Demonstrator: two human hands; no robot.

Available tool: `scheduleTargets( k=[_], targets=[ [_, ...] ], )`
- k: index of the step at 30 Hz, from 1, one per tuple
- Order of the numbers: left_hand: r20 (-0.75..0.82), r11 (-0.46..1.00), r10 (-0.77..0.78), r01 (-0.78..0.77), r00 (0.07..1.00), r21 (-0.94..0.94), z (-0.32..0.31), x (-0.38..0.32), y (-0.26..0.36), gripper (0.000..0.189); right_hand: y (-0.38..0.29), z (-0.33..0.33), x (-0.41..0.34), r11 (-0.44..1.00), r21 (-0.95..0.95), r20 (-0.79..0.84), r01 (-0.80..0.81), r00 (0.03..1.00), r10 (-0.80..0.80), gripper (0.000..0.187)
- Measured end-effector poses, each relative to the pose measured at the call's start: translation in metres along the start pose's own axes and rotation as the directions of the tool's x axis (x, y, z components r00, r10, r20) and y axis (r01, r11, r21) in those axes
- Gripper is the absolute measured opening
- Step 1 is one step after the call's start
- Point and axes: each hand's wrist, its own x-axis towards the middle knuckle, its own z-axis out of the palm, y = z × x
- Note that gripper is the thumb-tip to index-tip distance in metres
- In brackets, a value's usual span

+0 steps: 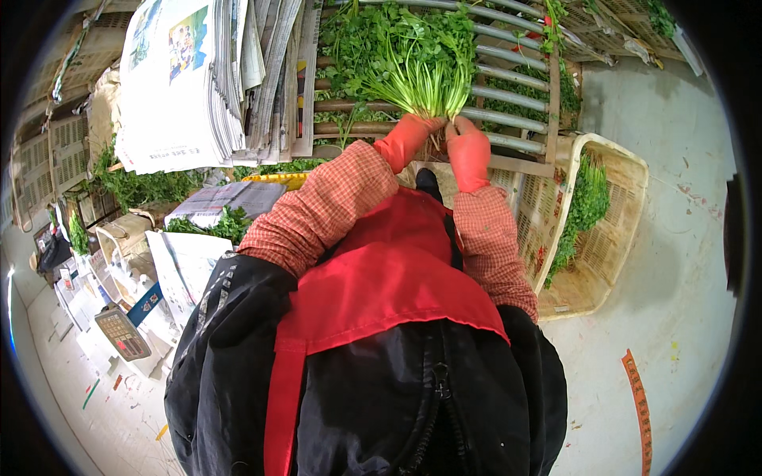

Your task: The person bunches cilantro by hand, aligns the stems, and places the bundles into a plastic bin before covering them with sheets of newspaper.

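A bunch of leafy green herb that looks like coriander (428,86) lies on a rack of metal bars (512,113), its pale stems and thin roots towards me. At the root end, my left hand (411,140), in an orange-red rubber glove, grips the stem bases. Close beside it my right hand (468,152), gloved alike, pinches the stems at the right of the same bunch. The fingertips of both hands nearly meet. More loose herb (357,47) spreads across the rack behind the bunch, and some greens show beneath the bars.
A thick stack of newspapers (172,89) covers the rack's left part. To the right, a plastic crate (619,250) on the floor holds herb bunches (586,196). At lower left are a keypad scale (123,333) and another crate (119,238). An orange printed strip (638,404) lies on the floor.
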Motion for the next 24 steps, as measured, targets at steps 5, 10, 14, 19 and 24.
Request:
scheduleTargets(
  k=[5, 10, 14, 19, 24],
  targets=[
    [-0.082, 0.972, -0.122, 0.136, 0.989, 0.191, 0.014, -0.004, 0.018, 0.029, -0.006, 0.002, -0.005, 0.929, -0.348, 0.137, 0.124, 0.987, -0.08, 0.017],
    [0.029, 0.957, -0.277, 0.278, 0.96, -0.083, -0.006, 0.009, 0.012, 0.031, -0.044, -0.018, -0.031, 0.872, -0.427, 0.298, 0.24, 0.948, -0.115, 0.023],
    [0.004, 0.967, -0.238, 0.237, 0.971, -0.092, -0.02, -0.027, 0.051, 0.035, -0.044, -0.062, -0.035, 0.804, 0.578, 0.251, -0.139, 0.968, -0.012, 0.026],
    [0.413, 0.873, -0.139, 0.308, 0.9, -0.377, -0.058, -0.036, 0.058, 0.035, -0.017, -0.051, -0.006, 0.679, 0.564, 0.452, -0.469, 0.864, 0.222, 0.027],
    [0.547, 0.796, 0.029, 0.311, 0.836, -0.519, -0.076, -0.042, 0.057, 0.028, -0.026, -0.006, 0.013, 0.536, 0.6, 0.637, -0.595, 0.76, 0.131, 0.035]
  ],
)
